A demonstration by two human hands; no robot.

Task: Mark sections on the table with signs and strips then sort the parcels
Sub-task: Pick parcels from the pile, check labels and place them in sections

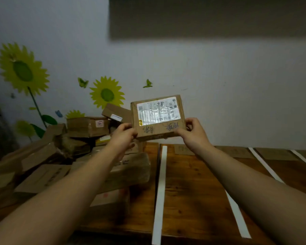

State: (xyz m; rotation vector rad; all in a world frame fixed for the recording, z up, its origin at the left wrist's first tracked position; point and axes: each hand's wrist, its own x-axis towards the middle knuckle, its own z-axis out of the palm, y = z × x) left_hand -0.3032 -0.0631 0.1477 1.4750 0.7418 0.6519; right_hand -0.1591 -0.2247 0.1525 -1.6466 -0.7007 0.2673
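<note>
A small brown cardboard parcel (158, 116) with a white shipping label and handwriting on its face is held up in the air above the table's far edge. My left hand (123, 134) grips its lower left corner and my right hand (193, 131) grips its lower right corner. White paper strips (160, 188) lie lengthwise on the brown wooden table (193, 191), splitting it into sections. Flat cardboard signs (237, 152) lie along the far edge, one per section.
A heap of cardboard parcels (60, 156) covers the left part of the table, stacked up against the wall. A second strip (237, 213) and two more at the far right (302, 159) cross the wood. Sunflower stickers decorate the wall behind.
</note>
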